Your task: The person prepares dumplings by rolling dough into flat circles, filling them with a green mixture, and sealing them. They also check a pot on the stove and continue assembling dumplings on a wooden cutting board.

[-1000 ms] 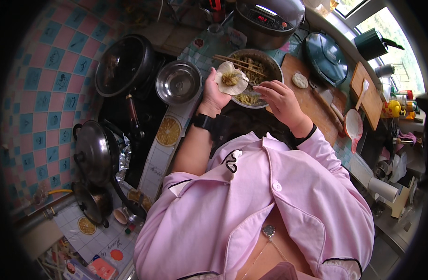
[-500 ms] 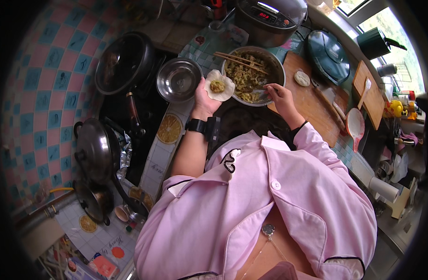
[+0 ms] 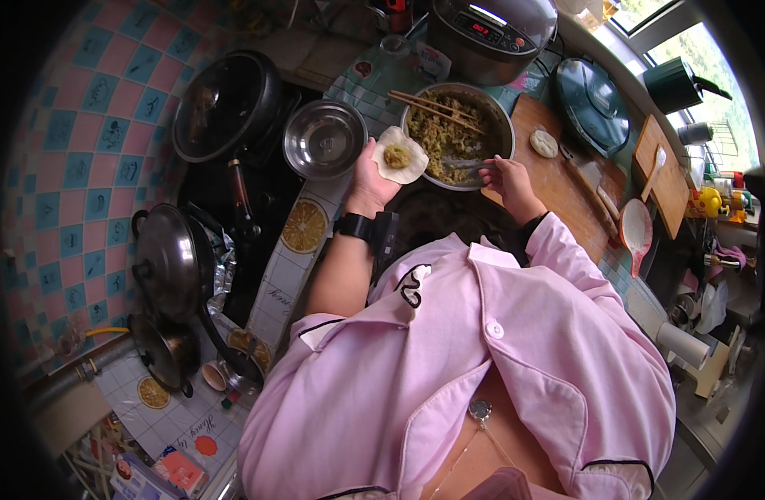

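Note:
On the palm of my left hand (image 3: 371, 185) lies a round dough wrapper (image 3: 412, 172), its rim held by the fingers. A small mound of greenish-brown filling (image 3: 396, 156) sits at its middle. My right hand (image 3: 511, 185) pinches the handle of a metal utensil (image 3: 463, 164) whose head rests in the filling; whether it is a spoon or a fork I cannot tell. That filling is in a steel bowl (image 3: 506, 125), and a pair of chopsticks (image 3: 436, 108) lies across the bowl's far left part.
Left of the wrapper stands an empty-looking steel bowl (image 3: 324, 140), near a lidded frying pan (image 3: 224, 107). A wooden board (image 3: 557, 187) at the right carries a dough piece (image 3: 543, 143) and a rolling pin (image 3: 587, 188). Behind sits a multicooker (image 3: 491, 42).
My right hand has drawn slightly back toward me and right, with the utensil still in the filling. My left hand keeps the filled wrapper in nearly the same place.

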`<state>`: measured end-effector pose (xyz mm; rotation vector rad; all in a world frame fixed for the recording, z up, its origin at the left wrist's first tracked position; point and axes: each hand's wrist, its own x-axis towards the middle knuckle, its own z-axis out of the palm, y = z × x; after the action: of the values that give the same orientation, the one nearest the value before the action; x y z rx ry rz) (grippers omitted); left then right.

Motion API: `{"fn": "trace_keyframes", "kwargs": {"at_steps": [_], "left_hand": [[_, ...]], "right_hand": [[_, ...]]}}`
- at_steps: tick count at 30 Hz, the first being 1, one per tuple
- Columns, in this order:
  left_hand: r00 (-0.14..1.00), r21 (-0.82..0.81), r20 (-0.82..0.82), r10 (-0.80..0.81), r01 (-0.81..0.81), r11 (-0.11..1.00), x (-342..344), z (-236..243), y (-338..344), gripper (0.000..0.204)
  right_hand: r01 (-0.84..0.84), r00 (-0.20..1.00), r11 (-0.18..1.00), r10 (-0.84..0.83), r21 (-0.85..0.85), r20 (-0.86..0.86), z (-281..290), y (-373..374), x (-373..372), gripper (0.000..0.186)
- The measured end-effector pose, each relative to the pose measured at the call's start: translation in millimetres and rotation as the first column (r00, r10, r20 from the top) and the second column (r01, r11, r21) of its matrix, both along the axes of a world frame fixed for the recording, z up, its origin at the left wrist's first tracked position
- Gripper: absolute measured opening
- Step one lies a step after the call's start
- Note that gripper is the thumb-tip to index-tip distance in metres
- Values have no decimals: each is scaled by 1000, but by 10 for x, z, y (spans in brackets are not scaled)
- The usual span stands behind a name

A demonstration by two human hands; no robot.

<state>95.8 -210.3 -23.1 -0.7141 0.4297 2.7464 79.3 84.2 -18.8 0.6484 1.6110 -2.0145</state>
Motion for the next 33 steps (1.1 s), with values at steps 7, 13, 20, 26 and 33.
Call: {"fn": "trace_keyframes", "kwargs": {"at_steps": [7,13,20,26,33], "left_hand": [[1000,-15,-5,-4,4,1000,3,68,-17,56],[993,-8,-85,-78,77,997,-35,292,173,59],[969,29,-221,-111,121,992,-110,471,308,62],[962,55,-257,-96,113,992,-131,520,316,63],[958,51,-273,-85,103,993,-135,525,326,65]], "right_hand": [[128,978,992,-130,-23,-164,276,35,-75,30],[-62,758,994,107,92,-643,839,-183,-21,26],[-23,335,850,503,527,-797,1217,-346,159,17],[-77,369,861,494,503,-787,1314,-285,206,17],[-101,366,856,506,507,-781,1329,-284,174,17]]}}
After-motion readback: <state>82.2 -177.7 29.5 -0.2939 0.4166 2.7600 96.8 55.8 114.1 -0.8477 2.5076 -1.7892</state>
